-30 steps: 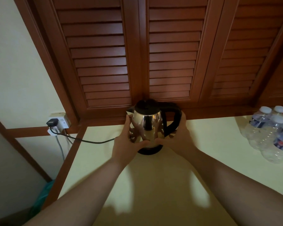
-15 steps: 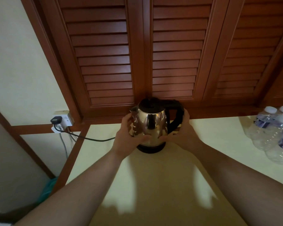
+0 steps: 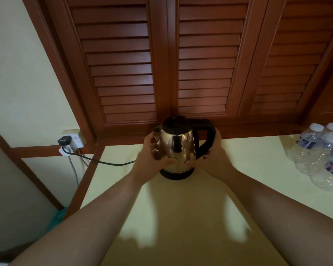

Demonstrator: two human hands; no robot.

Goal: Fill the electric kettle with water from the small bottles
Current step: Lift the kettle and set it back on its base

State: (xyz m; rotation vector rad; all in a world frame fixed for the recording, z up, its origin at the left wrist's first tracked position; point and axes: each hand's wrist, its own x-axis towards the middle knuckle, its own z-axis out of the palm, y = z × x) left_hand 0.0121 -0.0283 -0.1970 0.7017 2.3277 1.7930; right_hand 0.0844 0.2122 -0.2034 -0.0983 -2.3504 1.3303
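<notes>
One head-worn wide-angle camera gives the only view, looking forward and down from above the person's forearms across the pale desk (image 3: 181, 217) toward the louvred wooden shutters (image 3: 200, 64) at its back. It sits close, with both hands at mid-frame. The wide lens bends the frame edges, taking in the wall socket (image 3: 73, 141) at left.

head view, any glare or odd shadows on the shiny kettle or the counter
Head view: dim and warm; the shiny steel kettle with black lid and handle mirrors the fingers of the left hand and right hand holding it; arm shadows cross the pale yellow countertop; wide-angle lens slants the brown louvred doors.
</notes>
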